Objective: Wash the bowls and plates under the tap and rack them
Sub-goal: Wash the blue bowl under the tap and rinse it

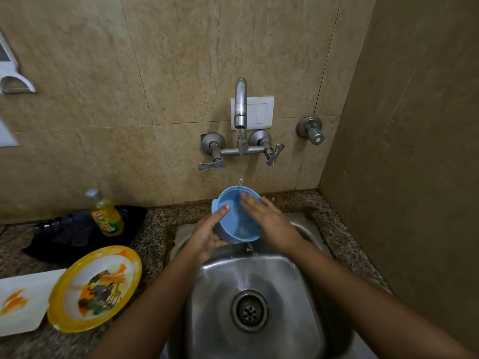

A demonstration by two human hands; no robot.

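The bowl (233, 224) is held tilted above the sink (285, 281), right under the running tap (240, 104), and water is seen streaming off its low edge. It is gripped by the left hand (207, 234), fingers curled under the outer wall and thumb hooked over the rim. The right hand (269, 218) is laid in with fingers straight and together, flat against the far inner wall. Thin plastic, it is judged: light, stiff enough, hardly fragile, but slick when wet, so a pinch across rim and wall is favoured over a flat palm. On the desk to the left, a yellow plate (96, 288) and a white plate (20, 299) are waiting, smeared with orange. A grip at opposite rims is likely to be wanted for those.
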